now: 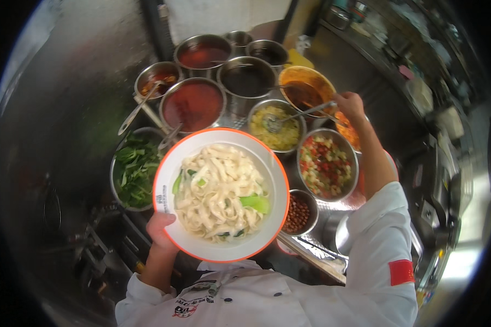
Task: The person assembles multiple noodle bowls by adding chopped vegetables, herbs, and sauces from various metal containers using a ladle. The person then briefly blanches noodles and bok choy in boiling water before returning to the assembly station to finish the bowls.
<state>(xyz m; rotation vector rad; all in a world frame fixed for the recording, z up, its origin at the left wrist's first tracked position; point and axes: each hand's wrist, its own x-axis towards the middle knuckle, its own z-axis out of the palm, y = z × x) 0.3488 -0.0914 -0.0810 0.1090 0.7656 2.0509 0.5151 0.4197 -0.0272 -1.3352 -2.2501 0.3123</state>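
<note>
My left hand [161,231] grips the lower left rim of a white bowl [276,188] with an orange edge, its thumb on the rim and its fingers hidden underneath. Wide pale noodles [218,191] with pieces of green leaf vegetable [255,204] lie in the bowl. To the right, my right hand [350,103] is closed around the handle end of a metal spoon [275,123]. The spoon's head rests in a metal bowl [255,136] of chopped yellow-green food [285,133], just beyond the noodle bowl.
Several pots of red and dark liquid stand at the back, including a red-filled pot [193,106]. A basin of leafy greens [136,171] sits left. A bowl of diced vegetables [327,163] and a bowl of peanuts [297,214] stand right. A ladle handle [133,117] juts out leftward.
</note>
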